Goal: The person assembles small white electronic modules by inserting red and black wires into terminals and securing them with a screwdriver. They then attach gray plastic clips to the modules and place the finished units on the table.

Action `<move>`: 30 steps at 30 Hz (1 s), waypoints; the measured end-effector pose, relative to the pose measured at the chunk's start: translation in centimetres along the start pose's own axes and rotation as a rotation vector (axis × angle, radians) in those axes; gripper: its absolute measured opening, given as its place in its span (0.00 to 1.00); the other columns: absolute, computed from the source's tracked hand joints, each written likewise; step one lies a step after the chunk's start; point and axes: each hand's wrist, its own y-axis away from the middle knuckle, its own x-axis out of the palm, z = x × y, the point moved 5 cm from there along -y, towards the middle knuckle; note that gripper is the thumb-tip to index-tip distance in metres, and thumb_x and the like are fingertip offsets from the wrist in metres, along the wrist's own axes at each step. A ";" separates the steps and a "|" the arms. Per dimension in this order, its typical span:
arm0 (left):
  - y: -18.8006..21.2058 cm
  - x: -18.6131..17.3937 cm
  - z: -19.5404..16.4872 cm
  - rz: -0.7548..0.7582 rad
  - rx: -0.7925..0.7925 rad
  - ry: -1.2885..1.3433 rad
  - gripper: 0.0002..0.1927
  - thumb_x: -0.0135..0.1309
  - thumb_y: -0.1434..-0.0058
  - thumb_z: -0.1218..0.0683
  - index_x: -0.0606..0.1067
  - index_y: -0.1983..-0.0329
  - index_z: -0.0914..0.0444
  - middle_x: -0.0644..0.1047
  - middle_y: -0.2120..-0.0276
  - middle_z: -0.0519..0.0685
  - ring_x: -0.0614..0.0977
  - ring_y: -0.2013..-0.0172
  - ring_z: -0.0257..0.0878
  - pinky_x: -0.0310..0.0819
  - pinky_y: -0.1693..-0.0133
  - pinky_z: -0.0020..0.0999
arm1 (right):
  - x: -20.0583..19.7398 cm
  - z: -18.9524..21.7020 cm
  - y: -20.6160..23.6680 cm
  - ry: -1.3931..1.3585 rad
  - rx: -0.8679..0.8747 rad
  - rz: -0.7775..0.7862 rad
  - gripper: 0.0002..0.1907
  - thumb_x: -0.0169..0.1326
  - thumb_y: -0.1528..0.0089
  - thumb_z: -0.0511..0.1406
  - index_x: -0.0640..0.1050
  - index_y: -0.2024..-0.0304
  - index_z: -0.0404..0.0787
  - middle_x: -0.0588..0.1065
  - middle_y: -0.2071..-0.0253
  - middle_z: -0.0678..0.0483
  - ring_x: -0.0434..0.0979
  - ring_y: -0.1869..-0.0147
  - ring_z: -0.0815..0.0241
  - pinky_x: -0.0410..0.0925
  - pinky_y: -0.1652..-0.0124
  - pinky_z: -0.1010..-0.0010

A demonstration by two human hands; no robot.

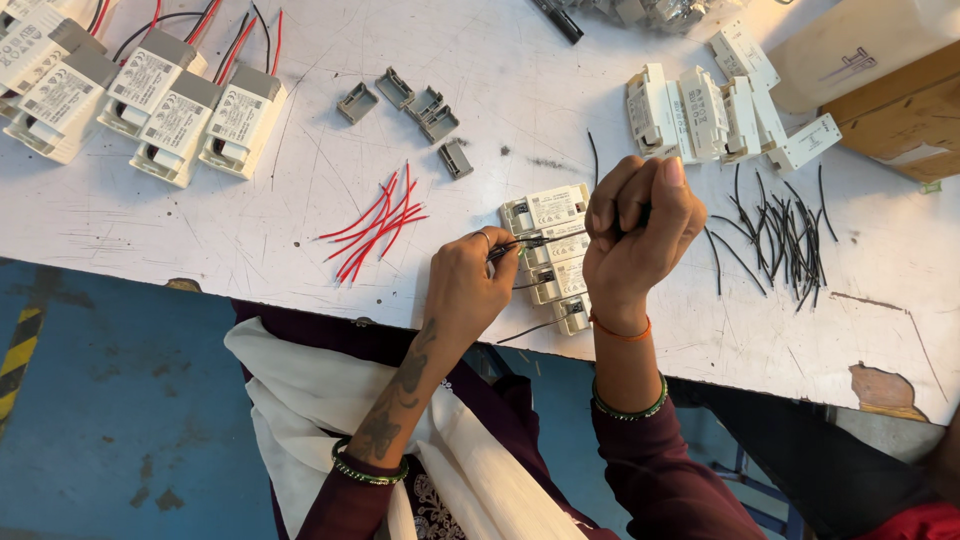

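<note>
Meanwhile both hands pinch a black wire (530, 243) over white modules (553, 210), red wires (375, 225) beside.

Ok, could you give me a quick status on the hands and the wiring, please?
Left hand pinching black wire. Right hand closed on a dark tool, over white modules. Red wires lie apart, left.

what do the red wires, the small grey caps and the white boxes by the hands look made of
Red wires: thin and bent, probably plastic-coated, matte. Grey caps: likely moulded plastic, dull with crisp edges. White boxes: seemingly hard plastic, smooth, with paper-like labels. The left hand holds a black wire to them.
</note>
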 end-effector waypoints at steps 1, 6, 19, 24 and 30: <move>0.0 0.0 0.0 -0.005 0.000 -0.003 0.07 0.58 0.39 0.59 0.80 0.61 0.69 0.83 0.70 0.54 0.80 0.81 0.39 0.73 0.75 0.36 | 0.0 0.0 0.0 0.003 -0.003 0.001 0.26 0.38 0.24 0.39 0.55 0.78 0.42 0.58 0.84 0.52 0.50 0.85 0.70 0.49 0.86 0.80; 0.0 -0.2 -0.3 -0.048 0.023 0.006 0.07 0.58 0.39 0.60 0.79 0.60 0.69 0.83 0.69 0.55 0.82 0.79 0.41 0.74 0.74 0.36 | 0.2 -0.3 -0.2 0.016 -0.029 0.003 0.27 0.39 0.24 0.40 0.54 0.79 0.43 0.53 0.85 0.55 0.52 0.84 0.68 0.50 0.85 0.79; -0.5 0.0 -0.3 -0.083 0.056 -0.042 0.05 0.58 0.38 0.60 0.80 0.61 0.67 0.81 0.69 0.54 0.82 0.77 0.47 0.74 0.73 0.39 | 0.5 -0.9 -0.7 0.028 -0.016 0.007 0.29 0.40 0.23 0.41 0.54 0.79 0.41 0.51 0.85 0.55 0.52 0.85 0.68 0.48 0.86 0.78; -0.5 0.7 -0.6 -0.081 0.073 -0.162 0.06 0.56 0.39 0.61 0.81 0.61 0.65 0.80 0.68 0.52 0.82 0.73 0.51 0.76 0.69 0.42 | 0.0 -1.2 -0.7 0.007 -0.008 -0.027 0.28 0.39 0.22 0.40 0.52 0.78 0.43 0.50 0.84 0.56 0.52 0.84 0.67 0.49 0.86 0.78; -0.9 1.4 -1.1 -0.054 0.077 -0.246 0.05 0.56 0.40 0.60 0.81 0.63 0.64 0.81 0.65 0.51 0.83 0.70 0.52 0.78 0.67 0.43 | 0.2 -1.3 -0.7 0.005 -0.012 -0.022 0.28 0.39 0.23 0.40 0.50 0.78 0.43 0.49 0.84 0.56 0.54 0.84 0.65 0.50 0.85 0.77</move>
